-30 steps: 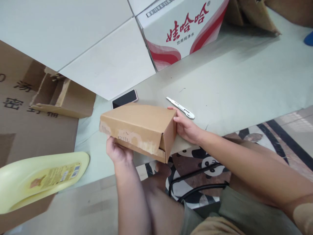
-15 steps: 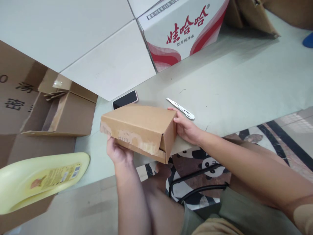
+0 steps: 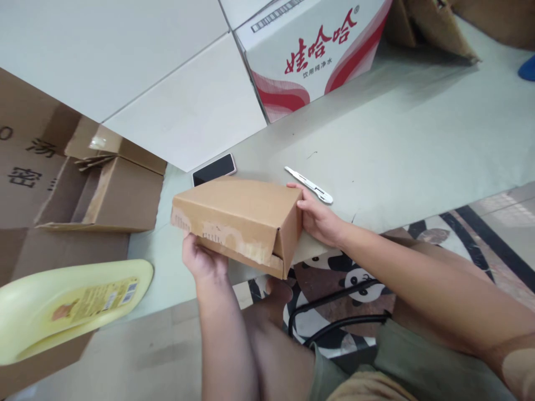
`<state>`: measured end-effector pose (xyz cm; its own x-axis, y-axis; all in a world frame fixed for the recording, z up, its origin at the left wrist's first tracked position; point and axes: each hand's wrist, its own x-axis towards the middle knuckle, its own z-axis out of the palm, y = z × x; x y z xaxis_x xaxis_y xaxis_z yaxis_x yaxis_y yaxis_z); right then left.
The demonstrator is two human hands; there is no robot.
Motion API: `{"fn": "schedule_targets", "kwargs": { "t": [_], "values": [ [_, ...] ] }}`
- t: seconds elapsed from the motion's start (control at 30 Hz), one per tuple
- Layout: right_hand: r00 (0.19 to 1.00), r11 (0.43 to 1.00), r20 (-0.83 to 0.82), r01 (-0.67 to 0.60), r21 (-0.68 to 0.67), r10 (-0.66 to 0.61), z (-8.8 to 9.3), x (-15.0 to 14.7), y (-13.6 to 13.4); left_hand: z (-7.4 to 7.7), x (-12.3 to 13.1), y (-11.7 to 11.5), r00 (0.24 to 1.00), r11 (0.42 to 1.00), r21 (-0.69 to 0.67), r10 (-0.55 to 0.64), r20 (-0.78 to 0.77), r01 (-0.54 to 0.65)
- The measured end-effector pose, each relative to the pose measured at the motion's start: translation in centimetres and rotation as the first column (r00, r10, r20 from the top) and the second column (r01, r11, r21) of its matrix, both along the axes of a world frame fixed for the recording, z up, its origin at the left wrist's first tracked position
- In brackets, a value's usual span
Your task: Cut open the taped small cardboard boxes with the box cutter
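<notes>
The left hand point(image 3: 204, 262) and right hand point(image 3: 321, 220) stay clamped on the cardboard box point(image 3: 236, 207), mid-view; the open carton point(image 3: 130, 196) at its nine o'clock has shifted since a second ago, yet handling seems paused.

Open cardboard box point(image 3: 129, 195) at left, lower in view now

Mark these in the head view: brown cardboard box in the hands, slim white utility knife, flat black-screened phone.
Brown cardboard box point(image 3: 238, 209): head view, upper panel.
Slim white utility knife point(image 3: 309, 185): head view, mid-body.
Flat black-screened phone point(image 3: 214, 169): head view, dark screen.
</notes>
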<state>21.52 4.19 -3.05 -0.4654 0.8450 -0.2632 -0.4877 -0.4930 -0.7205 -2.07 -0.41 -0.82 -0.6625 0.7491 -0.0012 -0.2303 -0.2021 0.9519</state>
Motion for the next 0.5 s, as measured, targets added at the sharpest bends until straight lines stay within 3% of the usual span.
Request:
{"fn": "schedule_targets", "kwargs": {
  "t": [0.5],
  "values": [
    [1.000,1.000,0.003,-0.003,0.008,0.003,-0.06,-0.02,0.00,0.02,-0.06,-0.05,1.000,1.000,-0.003,-0.012,0.018,0.012]
  ]
}}
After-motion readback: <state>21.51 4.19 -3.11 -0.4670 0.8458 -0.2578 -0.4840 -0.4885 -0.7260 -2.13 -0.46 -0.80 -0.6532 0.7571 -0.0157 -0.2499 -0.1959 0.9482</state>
